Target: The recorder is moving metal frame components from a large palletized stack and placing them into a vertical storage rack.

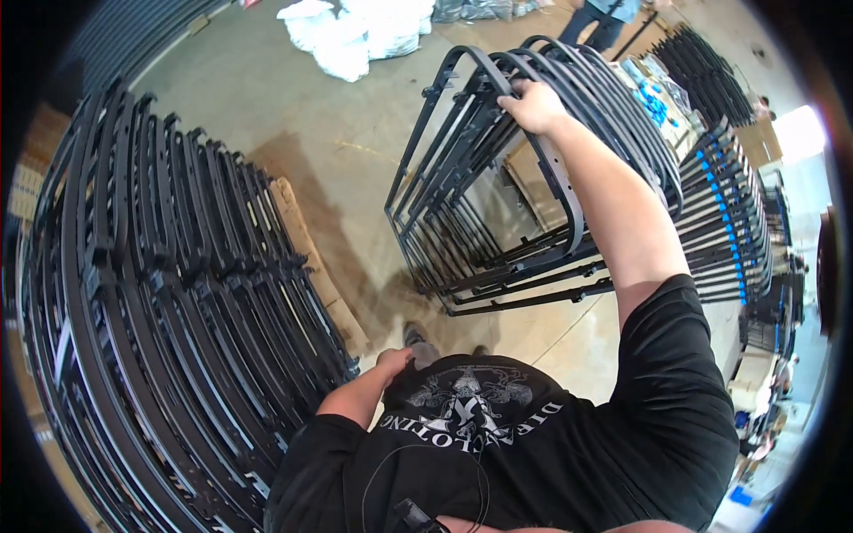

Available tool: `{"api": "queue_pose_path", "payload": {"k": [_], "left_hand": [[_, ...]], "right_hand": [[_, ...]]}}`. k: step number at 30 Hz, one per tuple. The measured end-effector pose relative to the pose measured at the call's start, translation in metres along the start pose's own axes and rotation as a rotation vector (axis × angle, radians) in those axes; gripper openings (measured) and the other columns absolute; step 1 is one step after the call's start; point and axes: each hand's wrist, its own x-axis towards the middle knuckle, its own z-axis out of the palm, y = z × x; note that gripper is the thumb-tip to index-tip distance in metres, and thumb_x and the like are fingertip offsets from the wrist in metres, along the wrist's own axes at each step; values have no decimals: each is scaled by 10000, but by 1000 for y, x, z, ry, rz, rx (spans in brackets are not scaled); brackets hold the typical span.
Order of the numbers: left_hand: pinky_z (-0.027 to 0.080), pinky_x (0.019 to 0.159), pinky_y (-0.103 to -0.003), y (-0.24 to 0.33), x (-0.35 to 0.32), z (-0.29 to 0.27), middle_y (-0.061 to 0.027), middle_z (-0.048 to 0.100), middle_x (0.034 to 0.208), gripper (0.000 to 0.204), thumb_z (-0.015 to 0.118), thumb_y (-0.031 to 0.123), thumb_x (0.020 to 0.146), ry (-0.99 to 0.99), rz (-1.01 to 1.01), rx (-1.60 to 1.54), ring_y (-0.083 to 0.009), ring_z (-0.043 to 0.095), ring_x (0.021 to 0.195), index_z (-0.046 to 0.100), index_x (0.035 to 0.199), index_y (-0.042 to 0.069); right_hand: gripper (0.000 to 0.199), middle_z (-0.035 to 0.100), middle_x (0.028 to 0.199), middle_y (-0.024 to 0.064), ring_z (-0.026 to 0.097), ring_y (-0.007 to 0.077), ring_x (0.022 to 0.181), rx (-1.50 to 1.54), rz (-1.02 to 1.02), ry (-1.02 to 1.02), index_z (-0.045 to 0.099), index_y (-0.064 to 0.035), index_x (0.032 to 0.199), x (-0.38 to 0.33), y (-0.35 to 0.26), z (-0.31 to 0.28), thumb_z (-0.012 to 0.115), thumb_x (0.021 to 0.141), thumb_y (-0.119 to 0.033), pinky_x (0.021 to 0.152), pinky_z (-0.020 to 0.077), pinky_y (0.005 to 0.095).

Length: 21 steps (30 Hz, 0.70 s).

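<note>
My right arm reaches out to a row of black tubular metal frames [576,200] with rounded corners, standing on edge one behind another. My right hand [535,108] is closed round the upper bar of the nearest frames, its fingertips curled over the tube. My left hand [394,362] hangs low beside my waist, close to the hem of my black shirt. Its fingers are small and partly hidden, so whether they hold anything does not show.
To the left stands a long rack of similar black metal frames [178,258], with a wooden pallet edge [320,275] beneath. White bags [360,35] lie on the concrete floor ahead. A person in jeans [597,25] stands beyond the frames. Blue-marked frames [724,209] line the right.
</note>
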Motion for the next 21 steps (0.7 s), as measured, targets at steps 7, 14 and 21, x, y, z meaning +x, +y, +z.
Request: {"api": "queue_pose_path", "payload": {"k": [7,14,21], "left_hand": [[528,638,-332,54,-9,-31,-91,658,898,357,628,387,949,96,-4,-203,-190,629,704,661,1029,41],[505,662,-307,202,-54,19,-46,647,822,252,597,293,980,-125,354,-287,-167,613,703,640,965,46],[477,692,-274,411,-194,148,-21,660,879,207,584,263,1021,-340,930,-454,-124,596,758,634,1039,63]], "right_hand": [[186,635,981,139,632,313,939,392,-454,522,627,-53,1035,-181,11,-56,685,861,-77,850,507,392],[285,700,966,176,684,353,960,465,509,-433,690,-58,1063,-535,183,69,666,872,-268,839,547,450],[228,708,871,136,716,285,751,192,1587,-528,690,-64,1088,-838,391,89,586,913,-168,663,571,411]]}}
